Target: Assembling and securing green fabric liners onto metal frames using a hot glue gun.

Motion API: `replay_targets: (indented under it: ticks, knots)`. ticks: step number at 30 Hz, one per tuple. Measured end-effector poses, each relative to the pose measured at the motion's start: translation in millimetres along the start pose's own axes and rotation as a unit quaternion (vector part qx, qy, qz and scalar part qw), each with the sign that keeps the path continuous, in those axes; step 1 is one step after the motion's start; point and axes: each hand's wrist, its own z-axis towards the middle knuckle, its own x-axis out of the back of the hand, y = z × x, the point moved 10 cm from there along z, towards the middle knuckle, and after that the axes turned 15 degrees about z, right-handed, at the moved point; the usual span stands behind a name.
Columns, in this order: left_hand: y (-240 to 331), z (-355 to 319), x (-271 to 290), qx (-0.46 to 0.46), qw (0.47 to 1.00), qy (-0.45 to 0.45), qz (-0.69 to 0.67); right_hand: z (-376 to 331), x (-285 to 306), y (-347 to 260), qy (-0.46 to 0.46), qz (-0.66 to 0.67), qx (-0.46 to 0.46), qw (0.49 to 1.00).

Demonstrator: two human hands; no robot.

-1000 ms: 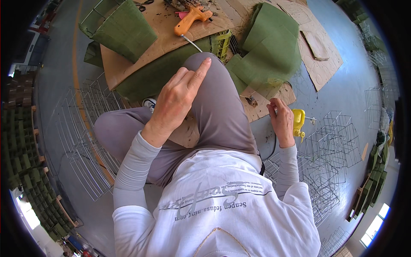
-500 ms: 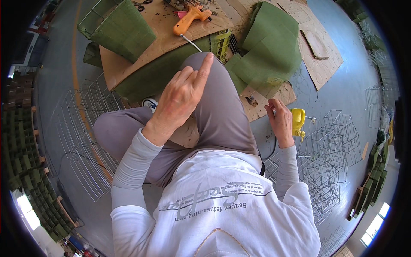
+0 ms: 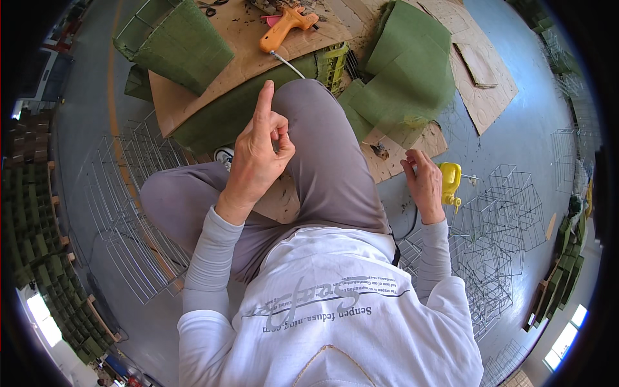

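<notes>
Grey concrete floor (image 3: 529,122) carries everything, with cardboard sheets (image 3: 225,39) laid over it and the person sitting among the work, one knee raised. Just right of the right hand (image 3: 425,187) lies a yellow tool (image 3: 449,184), touching or nearly touching the fingers; the right grip is loosely curled, and I cannot tell whether it pinches anything, perhaps a thin wire. A dark cord runs from under that wrist toward the body. The left hand (image 3: 258,155) is lifted above the knee, forefinger straight up, other fingers folded, holding nothing.

Farther out, an orange glue gun (image 3: 284,27) rests on the cardboard with its cord trailing to the knee, green felt pieces (image 3: 412,71) lie beside it, a felt-covered box (image 3: 174,45) sits to the left, and wire cages (image 3: 509,213) and wire racks (image 3: 122,213) ring the legs.

Risks, as I judge them: a shifting knee could snag the glue gun's cord and drag a possibly hot nozzle onto felt or cardboard. The right hand works close to cage wire ends, so a slip could scratch it. The cord under the wrist could catch and tug the yellow tool away.
</notes>
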Motion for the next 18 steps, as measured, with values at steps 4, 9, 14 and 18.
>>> replay_targets:
  ticks: [4, 9, 14, 18]
  knots:
    - [-3.8, -2.6, -1.0, 0.022, 1.0, 0.0, -0.001, -1.5, 0.4, 4.7, 0.0, 0.0, -0.008, 1.0]
    - [0.7, -12.7, -1.8, 0.022, 1.0, -0.004, -0.021, -2.4, -0.4, 5.4, 0.0, 0.005, -0.005, 1.0]
    - [-7.9, -21.3, 4.6, 0.048, 0.998, 0.007, -0.029, -2.5, -1.8, 3.8, -0.003, 0.001, -0.003, 1.0]
    - [-1.1, -11.0, 5.7, 0.034, 0.998, 0.018, -0.044, -1.2, -3.3, -0.2, -0.006, 0.008, 0.0, 1.0]
